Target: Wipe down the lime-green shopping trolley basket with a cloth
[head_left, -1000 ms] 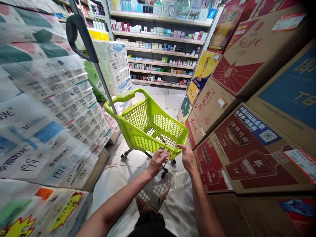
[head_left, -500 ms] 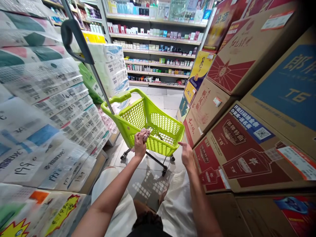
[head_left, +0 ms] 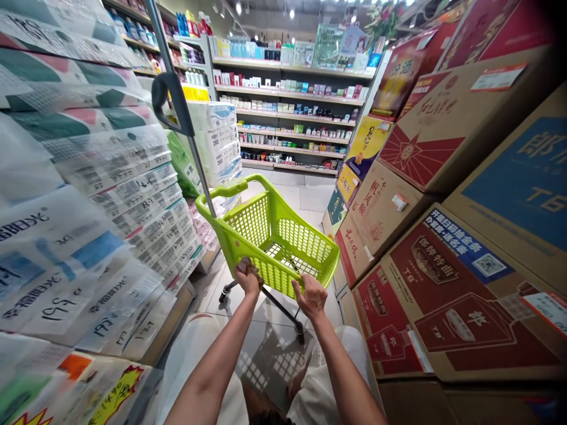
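Wiping: judged unfinished on cart (head_left: 225,245); share done unclear.
Left hand (head_left: 248,281): closed round cloth (head_left: 256,273).
Right hand (head_left: 312,297): half-curled at near rim (head_left: 275,263), grip unclear.

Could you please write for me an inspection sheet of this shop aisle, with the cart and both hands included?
Surface: pale tiled floor under the cart, with a latticed shadow on the near part.
Job's things: green cart on wheels; crumpled cloth at its near side.
Clutter: wrapped packs stacked on the left; printed cartons stacked on the right.
Hands: left hand holds the cloth; right hand is at the cart's near edge, its grip unclear.
Cables: nothing seen.
Surroundings: shelves of small boxes and bottles behind; grey pole with a loop handle by the cart.
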`<act>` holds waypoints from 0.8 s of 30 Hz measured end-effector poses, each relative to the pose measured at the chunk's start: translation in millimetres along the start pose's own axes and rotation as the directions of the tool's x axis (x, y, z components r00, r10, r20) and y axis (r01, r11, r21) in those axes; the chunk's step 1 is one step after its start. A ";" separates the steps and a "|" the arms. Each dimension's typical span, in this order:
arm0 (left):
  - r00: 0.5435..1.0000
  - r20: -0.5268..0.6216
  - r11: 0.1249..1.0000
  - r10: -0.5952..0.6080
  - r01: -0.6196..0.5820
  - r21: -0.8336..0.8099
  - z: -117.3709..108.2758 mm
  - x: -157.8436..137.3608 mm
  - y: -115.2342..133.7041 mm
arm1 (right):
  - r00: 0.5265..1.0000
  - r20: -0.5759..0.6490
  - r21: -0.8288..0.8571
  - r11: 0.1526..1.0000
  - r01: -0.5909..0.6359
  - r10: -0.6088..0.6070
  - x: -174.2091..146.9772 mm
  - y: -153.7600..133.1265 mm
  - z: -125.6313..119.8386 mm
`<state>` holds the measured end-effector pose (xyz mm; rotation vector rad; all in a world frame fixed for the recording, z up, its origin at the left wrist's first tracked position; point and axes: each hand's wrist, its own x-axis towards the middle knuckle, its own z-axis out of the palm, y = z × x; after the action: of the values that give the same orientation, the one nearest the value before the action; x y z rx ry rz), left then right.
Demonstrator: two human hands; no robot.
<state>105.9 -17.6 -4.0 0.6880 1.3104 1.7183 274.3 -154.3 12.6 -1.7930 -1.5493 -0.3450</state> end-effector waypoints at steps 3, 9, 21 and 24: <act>0.973 -0.059 0.970 0.224 -0.217 0.107 4.8 21.1 20.3 | 0.999 -0.038 0.030 0.999 0.011 -0.010 -6.1 3.7 -2.5; 0.966 -0.136 0.974 -0.221 0.226 0.016 -20.8 4.8 -1.4 | 0.997 -0.080 0.028 1.000 0.014 -0.012 -13.1 13.0 -10.5; 0.943 -0.295 0.973 0.151 -0.195 -0.125 -29.6 60.8 45.2 | 0.994 -0.105 0.079 0.997 0.017 -0.008 -17.7 39.7 -19.5; 0.967 -0.247 0.993 0.055 -0.078 -0.084 -43.2 49.6 34.7 | 0.984 -0.149 -0.014 0.995 -0.104 0.100 -15.7 46.3 -16.5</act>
<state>35.9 1.2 12.7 0.4819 1.3762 1.9542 318.2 -177.4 -1.7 -1.8129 -1.3507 -0.4359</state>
